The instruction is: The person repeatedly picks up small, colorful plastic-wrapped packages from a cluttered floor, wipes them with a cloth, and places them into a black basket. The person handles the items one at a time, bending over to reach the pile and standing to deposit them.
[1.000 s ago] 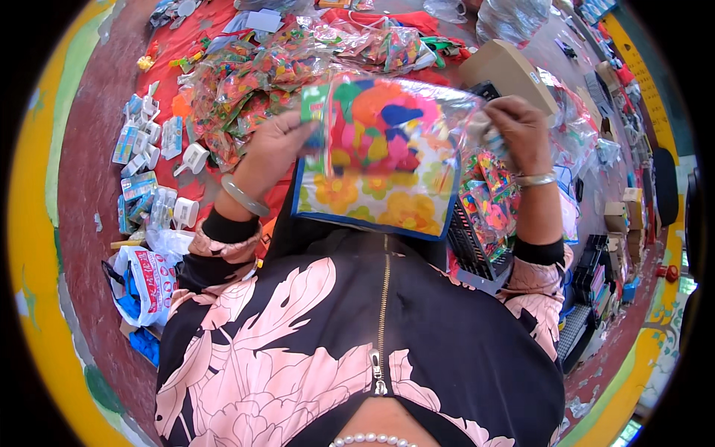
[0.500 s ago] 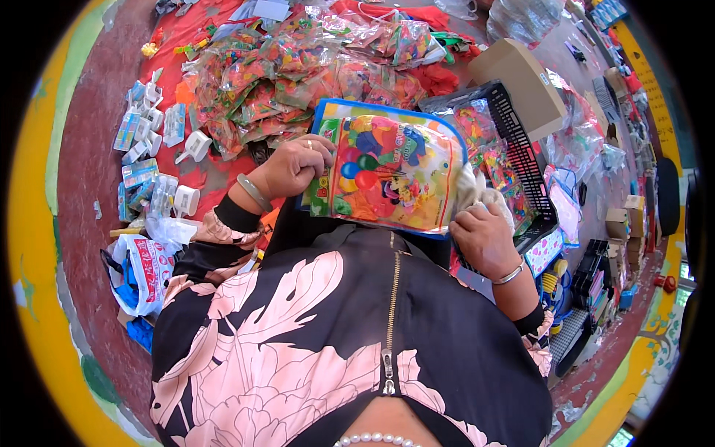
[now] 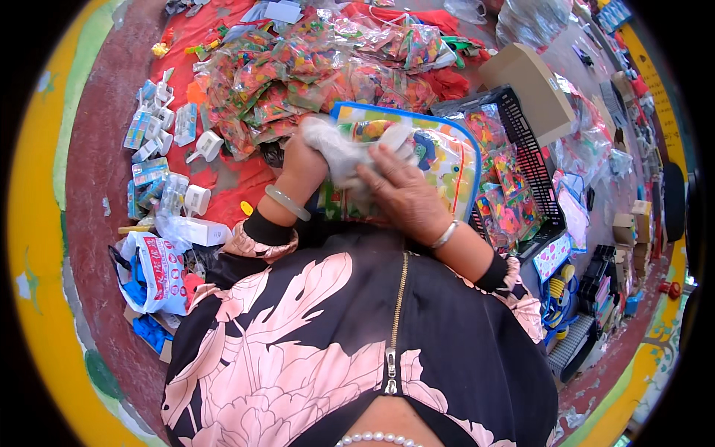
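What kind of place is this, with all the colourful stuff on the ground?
Probably a street stall or small packing spot for toys. Packets of bright trinkets are heaped on a red cloth, a black crate holds more, and small boxes lie alongside.

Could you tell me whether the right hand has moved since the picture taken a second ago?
Yes. The right hand has left the black basket side and come in toward the left hand, onto the colourful pouch.
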`<state>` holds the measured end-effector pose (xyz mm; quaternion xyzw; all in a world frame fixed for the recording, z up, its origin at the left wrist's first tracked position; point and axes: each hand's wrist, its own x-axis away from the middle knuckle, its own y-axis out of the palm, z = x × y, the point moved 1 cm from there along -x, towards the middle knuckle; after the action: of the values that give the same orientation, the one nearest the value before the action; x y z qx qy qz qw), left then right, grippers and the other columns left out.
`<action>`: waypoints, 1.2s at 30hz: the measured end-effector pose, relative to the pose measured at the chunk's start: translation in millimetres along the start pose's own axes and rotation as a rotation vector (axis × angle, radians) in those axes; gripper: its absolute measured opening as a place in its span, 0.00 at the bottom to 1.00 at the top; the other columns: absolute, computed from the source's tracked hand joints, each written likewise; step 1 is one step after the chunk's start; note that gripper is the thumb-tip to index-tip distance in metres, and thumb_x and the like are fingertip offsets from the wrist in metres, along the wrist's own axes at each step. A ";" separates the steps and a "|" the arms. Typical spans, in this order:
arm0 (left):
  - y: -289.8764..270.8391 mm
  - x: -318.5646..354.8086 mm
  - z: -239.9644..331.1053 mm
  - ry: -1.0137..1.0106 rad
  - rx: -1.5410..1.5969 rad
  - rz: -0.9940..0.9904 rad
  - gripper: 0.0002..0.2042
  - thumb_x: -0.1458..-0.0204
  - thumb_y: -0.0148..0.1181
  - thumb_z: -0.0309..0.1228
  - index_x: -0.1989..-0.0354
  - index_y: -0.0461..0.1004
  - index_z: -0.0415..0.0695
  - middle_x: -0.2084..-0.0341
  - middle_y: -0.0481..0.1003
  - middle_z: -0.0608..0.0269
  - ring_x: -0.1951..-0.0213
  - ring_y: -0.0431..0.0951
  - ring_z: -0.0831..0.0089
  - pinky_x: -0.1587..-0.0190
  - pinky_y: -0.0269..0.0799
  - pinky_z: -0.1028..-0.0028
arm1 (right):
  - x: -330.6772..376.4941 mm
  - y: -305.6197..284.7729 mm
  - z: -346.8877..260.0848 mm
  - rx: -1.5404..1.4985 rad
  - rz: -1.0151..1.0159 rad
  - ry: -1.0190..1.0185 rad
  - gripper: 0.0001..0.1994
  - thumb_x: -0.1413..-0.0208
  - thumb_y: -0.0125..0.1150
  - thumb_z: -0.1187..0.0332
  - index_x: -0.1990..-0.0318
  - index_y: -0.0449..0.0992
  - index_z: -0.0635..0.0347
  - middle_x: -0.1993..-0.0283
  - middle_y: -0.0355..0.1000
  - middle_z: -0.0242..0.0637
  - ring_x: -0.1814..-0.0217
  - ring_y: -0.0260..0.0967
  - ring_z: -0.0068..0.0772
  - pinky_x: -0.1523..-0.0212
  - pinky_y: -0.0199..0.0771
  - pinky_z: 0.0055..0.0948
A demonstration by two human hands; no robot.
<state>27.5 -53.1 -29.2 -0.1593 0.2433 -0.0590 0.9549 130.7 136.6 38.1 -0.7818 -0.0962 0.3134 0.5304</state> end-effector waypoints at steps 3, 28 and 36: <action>-3.9 -0.6 -10.0 -0.601 0.295 -0.234 0.08 0.43 0.50 0.32 0.64 0.69 0.40 0.74 0.74 0.61 0.73 0.77 0.74 0.73 0.71 0.75 | 14.6 29.7 7.5 0.019 -0.094 -0.020 0.27 0.58 0.63 0.69 0.46 0.68 0.52 0.39 0.61 0.41 0.35 0.57 0.42 0.42 0.61 0.37; 27.1 -37.6 12.9 0.023 -0.137 -0.086 0.10 0.49 0.56 0.21 0.58 0.77 0.43 0.68 0.77 0.55 0.64 0.78 0.68 0.60 0.71 0.74 | 13.5 29.0 11.4 0.278 0.042 0.174 0.19 0.51 0.53 0.64 0.49 0.73 0.52 0.40 0.64 0.43 0.36 0.59 0.44 0.49 0.60 0.38; 31.9 -30.1 1.9 0.136 -0.125 -0.058 0.09 0.51 0.57 0.22 0.60 0.77 0.44 0.70 0.77 0.55 0.67 0.77 0.60 0.63 0.72 0.68 | 17.0 2.9 34.3 0.516 0.042 0.508 0.19 0.51 0.53 0.64 0.49 0.73 0.52 0.42 0.67 0.44 0.40 0.63 0.46 0.51 0.59 0.40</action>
<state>3.2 -16.9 -24.7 -0.2211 0.3060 -0.0821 0.9224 123.2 169.9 20.6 -0.6768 0.1371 0.1339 0.7108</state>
